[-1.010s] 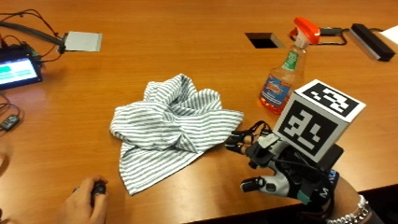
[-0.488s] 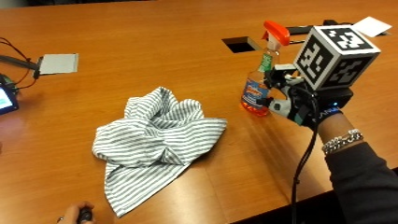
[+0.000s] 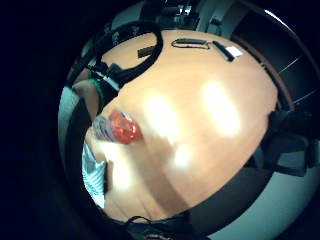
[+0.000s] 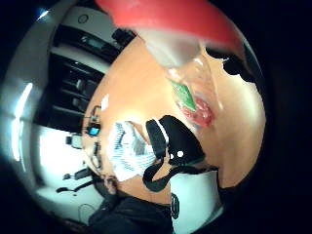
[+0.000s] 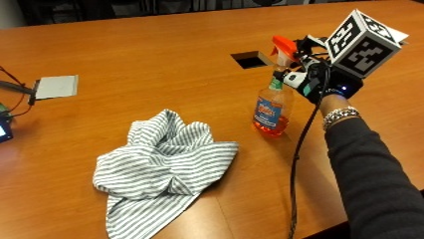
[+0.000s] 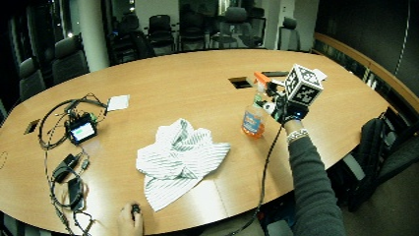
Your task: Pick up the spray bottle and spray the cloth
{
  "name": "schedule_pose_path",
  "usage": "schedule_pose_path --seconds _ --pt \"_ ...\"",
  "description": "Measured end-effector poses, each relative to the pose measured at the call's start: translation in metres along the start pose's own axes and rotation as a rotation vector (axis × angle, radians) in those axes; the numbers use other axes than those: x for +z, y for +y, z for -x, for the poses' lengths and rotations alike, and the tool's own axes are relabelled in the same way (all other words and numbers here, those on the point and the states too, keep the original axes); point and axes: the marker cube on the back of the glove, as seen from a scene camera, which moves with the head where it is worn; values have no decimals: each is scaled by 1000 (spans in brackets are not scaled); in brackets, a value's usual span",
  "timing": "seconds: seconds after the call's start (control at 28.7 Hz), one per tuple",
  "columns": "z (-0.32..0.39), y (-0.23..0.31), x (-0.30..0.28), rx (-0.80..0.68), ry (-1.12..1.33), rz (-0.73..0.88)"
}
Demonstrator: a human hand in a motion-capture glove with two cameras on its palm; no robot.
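One spray bottle [image 5: 271, 107] stands upright on the wooden table [image 5: 165, 59], with orange liquid in its lower part and an orange trigger head on top. The gloved right hand [image 5: 311, 79] is at the neck of the bottle, just under the trigger head. From the outside view it seems to reach around the neck, but I cannot tell if the fingers are already closed on it or only beside it. The base of the bottle seems to rest on the table, so I judge the lift is not yet done.

The hand comes from the side away from the cloth, which leaves the nozzle pointing more or less toward the striped cloth [image 5: 162, 172]. This is useful for spraying later. The cloth lies crumpled in a heap near the bottle, not touching it, with one corner spread toward the table edge.

Further out, a rectangular cable opening [image 5: 250, 59] is cut in the table behind the bottle. A small grey pad [image 5: 55, 86] lies well apart on the far side of the cloth. The wide view shows a small lit screen [image 6: 81, 131] with cables, and office chairs [image 6: 164, 29] around the oval table.
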Motion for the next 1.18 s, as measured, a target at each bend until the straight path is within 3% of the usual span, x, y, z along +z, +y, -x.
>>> schedule_pose_path --seconds 0.24,0.52,0.94,1.18 --pt "9 -14 23 53 -435 2" --pt "17 -22 51 44 -724 -16" --pt "30 -18 60 -26 -777 -76" --pt "44 -24 64 -117 -702 102"
